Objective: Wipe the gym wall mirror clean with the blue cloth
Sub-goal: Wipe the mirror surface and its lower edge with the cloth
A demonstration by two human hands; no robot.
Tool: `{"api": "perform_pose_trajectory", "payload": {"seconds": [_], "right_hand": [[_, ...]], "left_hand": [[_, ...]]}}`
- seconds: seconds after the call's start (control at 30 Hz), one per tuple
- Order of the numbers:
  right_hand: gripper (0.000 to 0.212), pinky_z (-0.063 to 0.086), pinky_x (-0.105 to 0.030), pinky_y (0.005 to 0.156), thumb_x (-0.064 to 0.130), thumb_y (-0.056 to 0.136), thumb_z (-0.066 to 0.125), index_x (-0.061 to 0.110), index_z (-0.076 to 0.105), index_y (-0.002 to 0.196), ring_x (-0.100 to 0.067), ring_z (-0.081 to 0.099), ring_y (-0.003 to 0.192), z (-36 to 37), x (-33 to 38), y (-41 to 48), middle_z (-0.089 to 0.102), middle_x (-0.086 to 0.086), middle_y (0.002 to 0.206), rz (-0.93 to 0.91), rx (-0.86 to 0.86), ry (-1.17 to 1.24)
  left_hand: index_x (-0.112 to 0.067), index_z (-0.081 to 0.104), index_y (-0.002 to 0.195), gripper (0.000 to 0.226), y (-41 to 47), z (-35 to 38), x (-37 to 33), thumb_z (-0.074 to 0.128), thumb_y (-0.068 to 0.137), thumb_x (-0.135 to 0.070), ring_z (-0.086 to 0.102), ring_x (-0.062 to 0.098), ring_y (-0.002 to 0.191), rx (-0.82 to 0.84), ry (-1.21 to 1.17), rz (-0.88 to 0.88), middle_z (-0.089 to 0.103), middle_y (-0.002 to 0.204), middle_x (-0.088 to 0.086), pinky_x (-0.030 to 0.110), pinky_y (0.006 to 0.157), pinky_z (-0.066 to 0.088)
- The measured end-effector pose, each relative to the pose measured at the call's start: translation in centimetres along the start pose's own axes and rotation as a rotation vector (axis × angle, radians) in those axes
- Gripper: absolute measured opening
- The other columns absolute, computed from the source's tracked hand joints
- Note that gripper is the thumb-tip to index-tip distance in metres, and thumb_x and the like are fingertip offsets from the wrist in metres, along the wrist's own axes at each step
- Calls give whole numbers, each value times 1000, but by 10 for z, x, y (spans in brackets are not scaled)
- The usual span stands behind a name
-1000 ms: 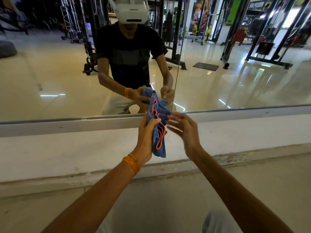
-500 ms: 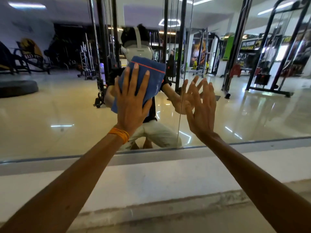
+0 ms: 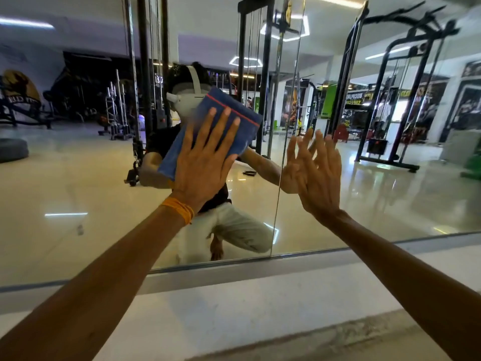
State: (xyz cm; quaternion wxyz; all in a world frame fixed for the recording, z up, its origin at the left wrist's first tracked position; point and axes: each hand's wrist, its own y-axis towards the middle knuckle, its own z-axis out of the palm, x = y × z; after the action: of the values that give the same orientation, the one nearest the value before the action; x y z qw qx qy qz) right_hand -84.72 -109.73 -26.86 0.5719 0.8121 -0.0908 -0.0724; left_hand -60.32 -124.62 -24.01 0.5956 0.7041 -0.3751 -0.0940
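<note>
Left grip (image 3: 205, 162): fingers straight and spread, palm flat. It closes round nothing and presses the blue cloth (image 3: 229, 118) against the mirror (image 3: 78, 178). Orange wristband (image 3: 179, 212) at the wrist.

Right grip (image 3: 320, 178): fingers spread, holds nothing. Fingertips meet their reflection just right of the panel seam (image 3: 283, 152). I cannot tell if they touch the glass or hover just off it.

Cloth: folded to a flat pad with a red edge line, upper corner tilted to the right. It sits on the left panel, over the reflected headset and near the seam. Its left edge is smeared, so I judge a stroke is under way.

Change: a second ago the cloth hung bunched between both grips, down by the mirror's lower frame (image 3: 234, 269). Half a second ago it was already flat on the glass. Since then it has tilted and shifted a little toward the seam.

Meaning: folding is done and wiping has only begun. Only a small patch is covered, with both panels left to do. A dark smudge (image 3: 80, 229) on the glass low on the left is not yet reached.
</note>
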Motion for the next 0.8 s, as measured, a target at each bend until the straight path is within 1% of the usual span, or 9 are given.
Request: {"api": "perform_pose_trajectory", "payload": {"seconds": [0.07,0.2,0.3,0.37,0.47,0.57,0.6,0.73,0.8], "right_hand": [[61,12,-59,127,45,109,34,21,25,164,-35,6,160,3,-2,9,10,-16,172,16,-40,24],[61,5,-57,128,37,108,35,15,23,164,-38,4,160,16,-7,14,10,-22,171,-38,-72,26],[60,5,-58,128,36,108,34,11,26,163,-42,7,159,21,-8,12,12,-25,170,-45,-99,21],[60,6,-58,128,38,109,30,12,27,163,-44,10,158,27,-9,13,15,-25,169,-45,-114,8],[60,9,-58,127,40,108,29,14,29,162,-44,15,157,34,-11,14,21,-24,169,-44,-159,-17],[60,11,-58,127,37,107,35,17,27,163,-43,17,157,37,-13,12,20,-22,169,-54,-187,-6],[61,11,-59,127,36,106,37,18,26,163,-43,16,157,37,-15,13,20,-21,169,-66,-185,2],[63,12,-58,127,33,105,45,19,27,164,-40,12,159,37,-19,10,16,-19,171,-91,-174,16],[62,10,-56,128,33,105,45,18,28,164,-38,10,159,37,-21,9,14,-17,171,-93,-181,27]], "left_hand": [[-13,7,166,63,-9,6,-6,20,113,-45,4,33,160,-17,20,16,7,173,13,53,128,-5],[-13,14,165,65,-81,30,-32,34,110,-42,9,34,159,45,34,331,11,172,13,52,128,-7],[-12,9,166,70,-95,33,-31,33,109,-45,5,33,160,128,101,494,8,173,12,52,129,-5],[-12,10,166,67,-78,25,-23,28,110,-44,5,31,159,119,117,488,8,172,11,50,129,-4],[-14,17,165,63,-27,8,-7,24,111,-45,8,30,159,59,82,228,11,171,10,49,128,-4],[-14,16,165,63,-19,8,-16,25,112,-46,-3,28,159,15,70,35,7,172,10,50,129,-8],[-14,17,165,62,-34,14,-27,25,112,-45,-7,28,159,20,73,51,9,172,11,50,128,-8],[-17,16,165,65,-107,24,-47,31,110,-47,-4,29,160,192,125,393,13,171,7,49,129,-3],[-18,17,165,65,-86,15,-32,35,109,-47,-1,27,160,167,132,327,14,172,6,49,129,-1]]}}
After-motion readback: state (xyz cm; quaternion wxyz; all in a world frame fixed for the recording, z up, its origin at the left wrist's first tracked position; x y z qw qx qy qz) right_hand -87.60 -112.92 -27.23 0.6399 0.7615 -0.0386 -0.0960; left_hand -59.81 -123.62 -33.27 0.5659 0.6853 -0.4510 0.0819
